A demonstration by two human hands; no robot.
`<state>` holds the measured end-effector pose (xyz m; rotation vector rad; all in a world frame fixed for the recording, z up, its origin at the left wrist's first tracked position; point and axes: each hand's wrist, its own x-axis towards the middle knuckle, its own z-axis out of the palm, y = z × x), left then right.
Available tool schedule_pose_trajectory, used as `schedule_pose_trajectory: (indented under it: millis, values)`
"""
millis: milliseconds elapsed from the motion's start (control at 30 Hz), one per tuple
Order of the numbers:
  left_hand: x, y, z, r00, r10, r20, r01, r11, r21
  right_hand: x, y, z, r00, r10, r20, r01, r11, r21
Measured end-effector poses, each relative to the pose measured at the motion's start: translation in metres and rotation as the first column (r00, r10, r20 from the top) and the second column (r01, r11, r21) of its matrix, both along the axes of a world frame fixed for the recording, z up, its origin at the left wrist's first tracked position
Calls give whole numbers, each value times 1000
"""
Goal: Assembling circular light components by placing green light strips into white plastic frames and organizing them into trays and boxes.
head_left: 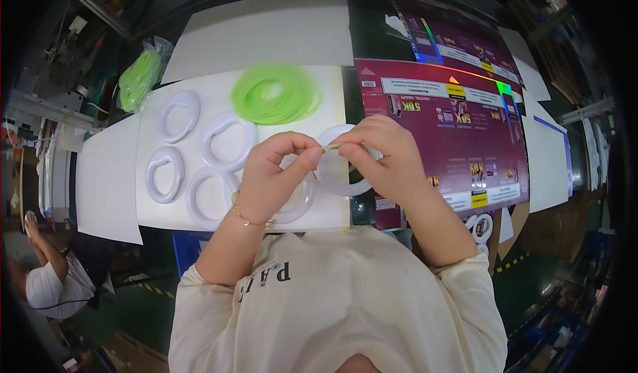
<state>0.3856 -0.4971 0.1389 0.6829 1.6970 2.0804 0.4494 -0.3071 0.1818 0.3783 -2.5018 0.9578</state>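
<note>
My left hand (276, 173) and my right hand (389, 157) meet above the white work surface (149, 217). Both thumbs and forefingers pinch a short, thin, pale yellow-green strip (330, 147), held level between them; most of it is covered by the fingers. Directly below lies a glossy whitish ring of tubing (339, 188), partly hidden by my right hand. Another such ring sits under my left wrist. Beyond my hands rests a loose coil of thin bright green strands (296, 104).
Several more whitish rings (194, 197) lie on the left half of the surface. A clear bag of green strands (139, 77) is at the far left. Large maroon printed sheets (425, 147) cover the right side. At the left edge another person (60, 283) is seated.
</note>
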Motion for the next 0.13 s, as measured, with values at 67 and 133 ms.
schedule_pose_trajectory:
  millis: [67, 133]
  values:
    - [-1, -1, -1, 999, -9, 44, 8, 1000, 23, 3, 5, 0, 998, 12, 63, -4, 992, -128]
    - [-2, -1, -2, 1000, 26, 0, -26, 1000, -2, 4, 9, -3, 968, 65, 243, 46, 904, -426]
